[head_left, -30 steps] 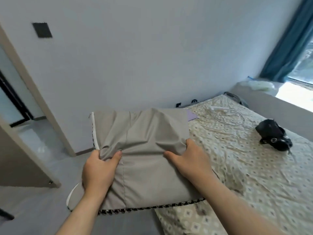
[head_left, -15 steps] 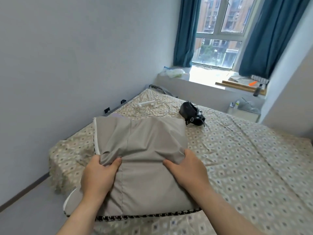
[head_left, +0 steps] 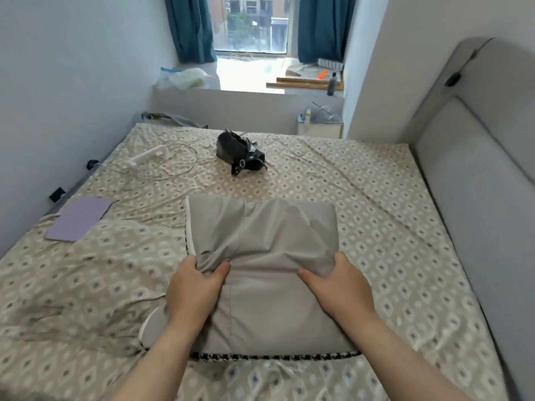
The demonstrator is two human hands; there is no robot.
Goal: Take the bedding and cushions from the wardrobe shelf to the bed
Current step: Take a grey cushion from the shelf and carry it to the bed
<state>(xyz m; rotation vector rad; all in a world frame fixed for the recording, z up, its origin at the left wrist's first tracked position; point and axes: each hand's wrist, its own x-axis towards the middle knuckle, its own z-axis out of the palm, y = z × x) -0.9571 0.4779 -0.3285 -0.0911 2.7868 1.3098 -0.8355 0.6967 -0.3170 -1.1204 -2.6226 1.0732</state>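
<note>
Both hands are clamped on the grey cushion (head_left: 269, 273), left hand (head_left: 193, 287) and right hand (head_left: 338, 287) pinching fabric either side, long axis crosswise, so it's held right over the bed (head_left: 390, 215) and probably just gets lowered straight down

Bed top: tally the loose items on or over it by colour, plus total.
Grey: 1, cushion gripped by left hand and right hand
Black: 1, bag
Purple: 1, flat pad
White: 1, charger with cable
Total: 4
</note>
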